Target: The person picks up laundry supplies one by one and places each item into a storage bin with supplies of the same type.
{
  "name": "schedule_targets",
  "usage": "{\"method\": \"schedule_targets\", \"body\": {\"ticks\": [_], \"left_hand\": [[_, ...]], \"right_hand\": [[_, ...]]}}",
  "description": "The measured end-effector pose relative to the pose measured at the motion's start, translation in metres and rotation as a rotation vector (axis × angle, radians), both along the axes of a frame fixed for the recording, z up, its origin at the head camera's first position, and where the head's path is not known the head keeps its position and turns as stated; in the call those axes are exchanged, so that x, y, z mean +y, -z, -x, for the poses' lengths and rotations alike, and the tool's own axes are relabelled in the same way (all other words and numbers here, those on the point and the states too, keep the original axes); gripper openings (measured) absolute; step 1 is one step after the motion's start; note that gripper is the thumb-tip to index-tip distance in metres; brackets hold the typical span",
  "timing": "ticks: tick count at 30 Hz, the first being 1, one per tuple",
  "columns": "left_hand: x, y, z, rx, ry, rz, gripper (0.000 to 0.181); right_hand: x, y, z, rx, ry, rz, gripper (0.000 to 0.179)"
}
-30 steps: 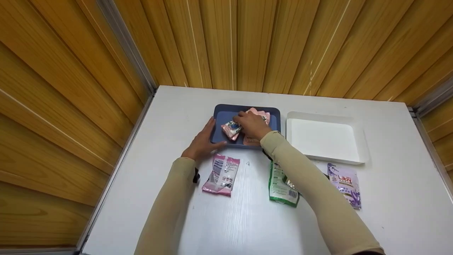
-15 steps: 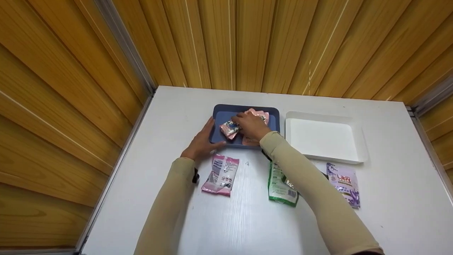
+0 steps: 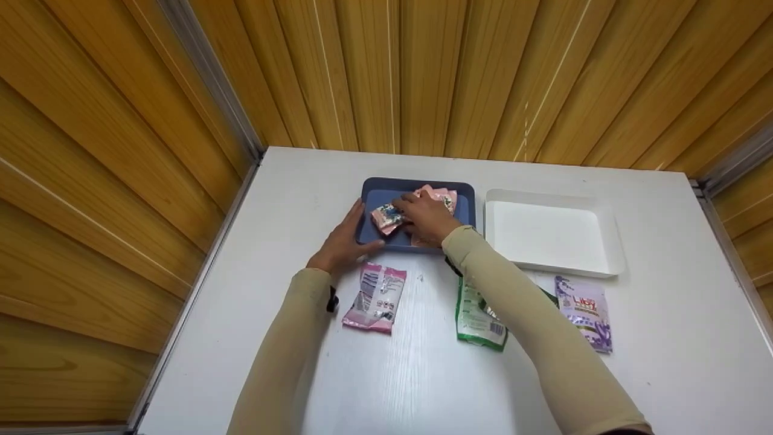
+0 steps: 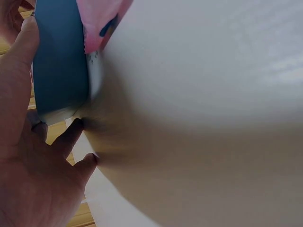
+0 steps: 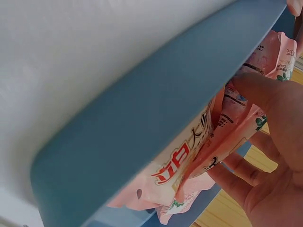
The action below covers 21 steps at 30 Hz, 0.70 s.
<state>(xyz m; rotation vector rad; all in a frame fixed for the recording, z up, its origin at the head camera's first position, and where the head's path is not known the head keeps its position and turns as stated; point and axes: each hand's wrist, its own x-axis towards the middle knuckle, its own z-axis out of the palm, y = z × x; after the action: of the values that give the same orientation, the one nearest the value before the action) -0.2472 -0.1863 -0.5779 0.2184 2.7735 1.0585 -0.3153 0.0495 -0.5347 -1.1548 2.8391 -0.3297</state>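
Note:
A blue tray (image 3: 386, 246) holds several pink printed packets. My left hand (image 3: 343, 243) braces its near left corner, thumb along the front wall and straight fingers along the left side. In the left wrist view the thumb (image 4: 26, 40) lies against the tray wall. My right hand (image 3: 427, 216) reaches into the tray and pinches a pink packet (image 3: 386, 219) between thumb and fingers, its left end jutting out past the fingertips. Another pink packet (image 3: 447, 196) lies partly under that hand. The right wrist view shows a packet with red lettering (image 5: 175, 163) just inside the tray wall.
A white shallow box (image 3: 546, 238) stands right of the tray. In front lie a pink-and-white packet (image 3: 377, 298), a green-and-white packet (image 3: 480, 320) partly under the right sleeve, and a purple packet (image 3: 584, 314). Wood-look panels (image 3: 423, 78) stand behind the table.
The pinched pink packet has shifted slightly left inside the tray and turned a little, with the right fingers moving along. The left hand keeps its place at the tray corner.

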Motion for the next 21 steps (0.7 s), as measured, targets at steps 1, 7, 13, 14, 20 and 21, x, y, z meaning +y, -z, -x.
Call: {"method": "schedule_targets", "body": {"ticks": [1,7,13,14,20,21], "left_hand": [[-0.0002,0.0003,-0.0003,0.001,0.000,0.002,0.111],[-0.0008,0.0015,-0.0009,-0.001,0.002,0.007,0.110],[-0.0001,0.0003,-0.0010,0.001,-0.001,0.011,0.110],[0.0000,0.0002,-0.0010,0.001,-0.001,0.011,0.110],[-0.0003,-0.0002,-0.0011,-0.004,-0.003,-0.002,0.111],[-0.0004,-0.0001,-0.0009,-0.004,-0.003,-0.004,0.111]], "right_hand": [[0.0003,0.0006,-0.0002,0.005,-0.003,0.006,0.062],[0.0023,0.0038,-0.0010,0.040,-0.035,0.018,0.063],[0.0029,0.0046,-0.0001,0.053,-0.049,0.003,0.065],[0.0032,0.0047,0.0001,0.052,-0.051,0.005,0.066],[0.0075,0.0041,-0.0004,0.029,-0.057,0.039,0.068],[0.0084,0.0035,-0.0007,0.027,-0.057,0.045,0.068]]}}
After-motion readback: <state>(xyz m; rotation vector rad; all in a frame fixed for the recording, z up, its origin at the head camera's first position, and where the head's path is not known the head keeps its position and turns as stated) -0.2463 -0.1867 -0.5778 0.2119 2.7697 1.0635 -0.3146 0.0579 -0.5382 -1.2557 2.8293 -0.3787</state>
